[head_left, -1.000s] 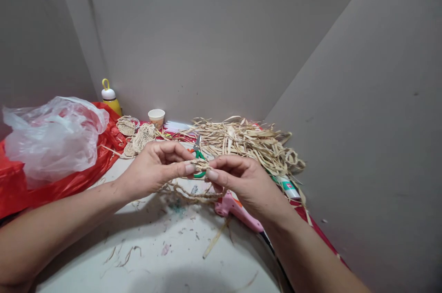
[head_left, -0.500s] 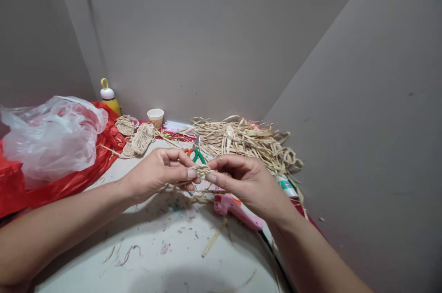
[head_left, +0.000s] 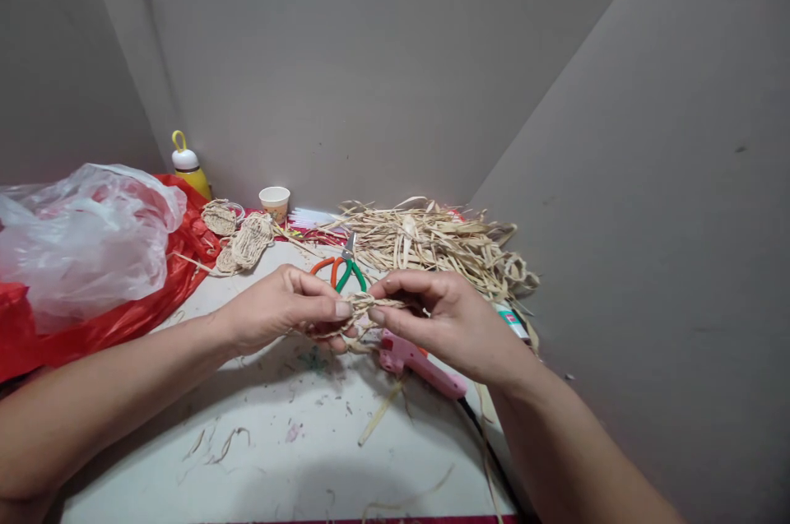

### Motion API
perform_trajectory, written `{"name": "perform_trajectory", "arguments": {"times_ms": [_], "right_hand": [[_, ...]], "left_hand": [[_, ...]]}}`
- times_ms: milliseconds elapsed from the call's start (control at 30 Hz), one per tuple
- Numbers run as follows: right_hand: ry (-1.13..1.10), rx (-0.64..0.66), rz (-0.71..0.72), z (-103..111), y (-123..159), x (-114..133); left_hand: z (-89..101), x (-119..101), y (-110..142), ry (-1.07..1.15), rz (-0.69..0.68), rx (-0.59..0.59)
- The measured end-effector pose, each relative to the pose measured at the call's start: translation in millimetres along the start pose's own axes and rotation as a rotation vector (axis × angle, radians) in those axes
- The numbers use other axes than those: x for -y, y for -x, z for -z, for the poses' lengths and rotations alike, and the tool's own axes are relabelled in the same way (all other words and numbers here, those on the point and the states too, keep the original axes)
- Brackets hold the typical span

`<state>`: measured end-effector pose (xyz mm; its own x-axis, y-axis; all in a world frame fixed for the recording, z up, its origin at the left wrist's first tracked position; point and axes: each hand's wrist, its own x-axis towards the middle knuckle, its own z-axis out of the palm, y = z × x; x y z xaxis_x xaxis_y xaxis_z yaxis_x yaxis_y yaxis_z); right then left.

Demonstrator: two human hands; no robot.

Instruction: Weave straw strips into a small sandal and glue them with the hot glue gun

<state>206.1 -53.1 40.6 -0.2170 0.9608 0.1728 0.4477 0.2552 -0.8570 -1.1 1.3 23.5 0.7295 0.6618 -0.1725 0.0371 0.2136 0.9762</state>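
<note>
Between my hands, above the white table (head_left: 265,433), is a small piece of braided straw cord (head_left: 361,307). My left hand (head_left: 293,312) pinches its left side between thumb and fingers, with a loop of cord hanging under the fingers. My right hand (head_left: 441,322) pinches the right side, and a strand runs back beneath its fingers. A pink glue gun (head_left: 423,364) lies on the table just below my right hand. Behind my fingertips lie pliers (head_left: 349,257) with orange and green handles, partly covered by my hands.
A heap of dry straw (head_left: 425,240) lies at the back right. Coiled straw pieces (head_left: 250,243), a paper cup (head_left: 275,201) and a yellow bottle (head_left: 190,166) stand back left, beside red and clear plastic bags (head_left: 92,236). A black cable (head_left: 494,450) trails to the front edge.
My right fingers have shifted slightly and more of the cord shows between my hands. The pliers' handles are more visible. The view has tilted a little downward.
</note>
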Motion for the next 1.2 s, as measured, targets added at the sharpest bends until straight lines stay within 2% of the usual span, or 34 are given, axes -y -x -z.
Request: {"name": "perform_trajectory", "arguments": {"times_ms": [133,400,633,767,867,933,1000,1033,1067,1133,1200], "right_hand": [[-0.018,-0.034,0.01,0.2,-0.7,-1.3],[0.078,-0.019,0.098,2.4,-0.2,-0.3],[0.109,0.099,0.162,2.6,0.2,2.6],[0.179,0.129,0.268,1.8,-2.5,-2.4],[0.241,0.025,0.344,2.6,-2.6,-4.8],[0.263,-0.169,0.359,3.8,-0.6,-3.4],[0.252,-0.367,0.298,4.4,2.2,-0.8],[0.233,-0.402,0.24,3.8,3.3,0.2],[0.209,-0.379,0.172,2.4,3.9,0.8],[0.156,-0.224,0.062,-3.2,3.0,0.4],[0.072,-0.083,0.04,-12.0,-0.4,-2.1]], "left_hand": [[1.4,4.3,-1.1,-0.063,0.013,0.056],[-0.7,4.0,-1.1,-0.094,0.036,0.145],[-3.2,6.3,-0.3,-0.036,0.053,0.191],[-6.8,14.1,-2.8,-0.037,0.026,0.183],[-9.0,18.7,-4.9,-0.012,-0.026,0.094],[-9.1,19.3,-5.9,0.01,-0.073,0.007],[-8.3,18.2,-6.2,0.033,-0.128,-0.083],[-7.8,17.3,-6.1,0.042,-0.152,-0.117],[-7.4,16.5,-6.0,0.048,-0.174,-0.138],[-7.2,15.8,-5.5,0.051,-0.202,-0.147],[-7.8,17.0,-5.2,0.051,-0.202,-0.126]]}}
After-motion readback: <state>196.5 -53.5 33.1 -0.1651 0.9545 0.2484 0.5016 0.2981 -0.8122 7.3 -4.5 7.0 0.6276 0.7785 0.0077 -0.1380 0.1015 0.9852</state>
